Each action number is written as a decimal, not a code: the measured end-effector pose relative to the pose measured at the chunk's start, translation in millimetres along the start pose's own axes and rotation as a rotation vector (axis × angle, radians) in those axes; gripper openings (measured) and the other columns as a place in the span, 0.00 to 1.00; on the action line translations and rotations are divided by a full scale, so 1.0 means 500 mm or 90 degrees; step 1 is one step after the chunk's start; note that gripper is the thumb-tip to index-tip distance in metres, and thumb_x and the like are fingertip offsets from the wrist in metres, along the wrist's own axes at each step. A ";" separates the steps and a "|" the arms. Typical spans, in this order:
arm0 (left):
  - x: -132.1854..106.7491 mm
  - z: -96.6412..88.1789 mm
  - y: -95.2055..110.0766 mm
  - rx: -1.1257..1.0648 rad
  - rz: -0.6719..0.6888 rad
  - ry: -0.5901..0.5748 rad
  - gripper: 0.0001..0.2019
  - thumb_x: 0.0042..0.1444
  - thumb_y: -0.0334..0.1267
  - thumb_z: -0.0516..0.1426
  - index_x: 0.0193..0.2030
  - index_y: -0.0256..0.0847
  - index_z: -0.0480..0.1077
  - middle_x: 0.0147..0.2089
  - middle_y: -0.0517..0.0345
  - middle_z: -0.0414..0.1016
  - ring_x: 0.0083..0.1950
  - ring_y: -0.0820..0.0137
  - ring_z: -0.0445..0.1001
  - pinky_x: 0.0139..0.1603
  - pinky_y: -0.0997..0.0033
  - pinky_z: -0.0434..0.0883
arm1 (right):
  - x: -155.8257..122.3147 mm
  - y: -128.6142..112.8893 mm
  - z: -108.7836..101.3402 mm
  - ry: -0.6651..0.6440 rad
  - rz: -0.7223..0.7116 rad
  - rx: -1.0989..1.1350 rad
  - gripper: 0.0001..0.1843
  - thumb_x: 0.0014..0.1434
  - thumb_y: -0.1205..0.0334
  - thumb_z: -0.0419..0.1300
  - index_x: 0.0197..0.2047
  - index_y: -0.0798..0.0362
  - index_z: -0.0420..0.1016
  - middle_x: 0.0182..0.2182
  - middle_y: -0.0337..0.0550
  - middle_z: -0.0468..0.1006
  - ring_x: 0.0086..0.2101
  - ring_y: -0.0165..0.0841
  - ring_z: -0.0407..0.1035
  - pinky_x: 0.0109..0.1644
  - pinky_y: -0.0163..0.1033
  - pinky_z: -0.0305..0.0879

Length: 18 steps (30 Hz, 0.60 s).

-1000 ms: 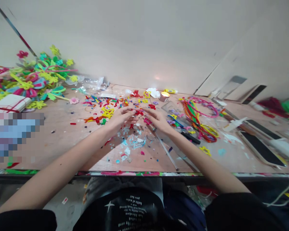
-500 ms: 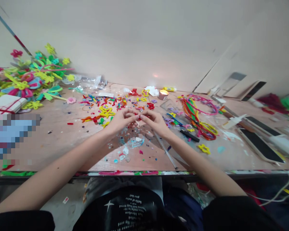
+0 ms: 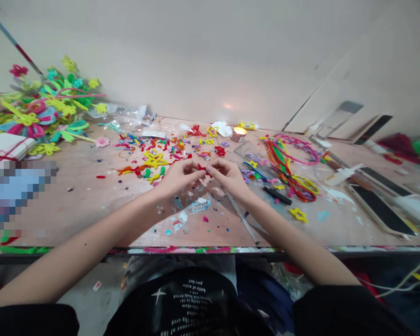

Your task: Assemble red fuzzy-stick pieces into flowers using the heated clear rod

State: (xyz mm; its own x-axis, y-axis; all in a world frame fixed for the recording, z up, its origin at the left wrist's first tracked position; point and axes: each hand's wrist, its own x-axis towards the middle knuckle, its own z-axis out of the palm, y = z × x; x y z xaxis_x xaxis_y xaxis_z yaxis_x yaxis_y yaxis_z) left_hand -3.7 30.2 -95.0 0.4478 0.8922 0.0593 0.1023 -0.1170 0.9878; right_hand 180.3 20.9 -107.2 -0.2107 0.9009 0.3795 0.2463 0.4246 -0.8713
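Observation:
Between my fingertips, over the middle of the table, is a small red pipe-cleaner piece [image 3: 203, 169] with pointed tips showing. My left hand [image 3: 184, 175] pinches its left side with thumb and forefinger. On its right side my right hand [image 3: 228, 175] pinches it too, so the fingertips almost meet. Much of the piece is hidden by the fingers. Just left of my left hand lie a yellow pipe-cleaner shape [image 3: 154, 159] and an orange and red twisted piece [image 3: 131, 171]. A clear thin stick [image 3: 243, 219] lies below my right hand.
Colourful pipe-cleaner flowers [image 3: 45, 112] are heaped at the left. A lit candle [image 3: 239, 135] stands at the back near a glue stick [image 3: 248, 126]. Scattered snippets [image 3: 175, 144], a pipe-cleaner bundle [image 3: 283, 163], a black tool [image 3: 277, 196] and a phone [image 3: 381, 210] lie about.
More of the red piece shows between my fingertips now, its points sticking up. Both hands have stayed in nearly the same place, still pinching. The view has shifted slightly.

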 end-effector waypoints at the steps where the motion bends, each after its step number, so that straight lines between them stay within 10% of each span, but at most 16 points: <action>1: 0.000 0.000 -0.001 0.019 0.014 -0.003 0.08 0.57 0.36 0.61 0.30 0.37 0.68 0.27 0.58 0.76 0.23 0.75 0.74 0.23 0.77 0.72 | -0.002 -0.002 0.001 0.007 -0.007 -0.009 0.19 0.58 0.43 0.64 0.31 0.52 0.73 0.28 0.39 0.76 0.29 0.31 0.69 0.35 0.38 0.65; 18: -0.006 -0.001 0.001 0.108 0.149 0.003 0.06 0.56 0.38 0.59 0.30 0.39 0.70 0.25 0.62 0.73 0.28 0.73 0.73 0.31 0.76 0.69 | -0.016 -0.023 -0.008 0.018 -0.107 -0.180 0.22 0.67 0.42 0.52 0.32 0.51 0.71 0.29 0.42 0.75 0.32 0.34 0.68 0.38 0.40 0.61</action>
State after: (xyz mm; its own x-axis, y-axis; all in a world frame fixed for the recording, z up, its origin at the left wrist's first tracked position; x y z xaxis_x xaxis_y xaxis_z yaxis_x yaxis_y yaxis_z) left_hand -5.4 27.6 -94.8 0.4727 0.8340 0.2847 0.1437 -0.3917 0.9088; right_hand 183.0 9.1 -98.8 -0.2454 0.8162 0.5230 0.4633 0.5727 -0.6763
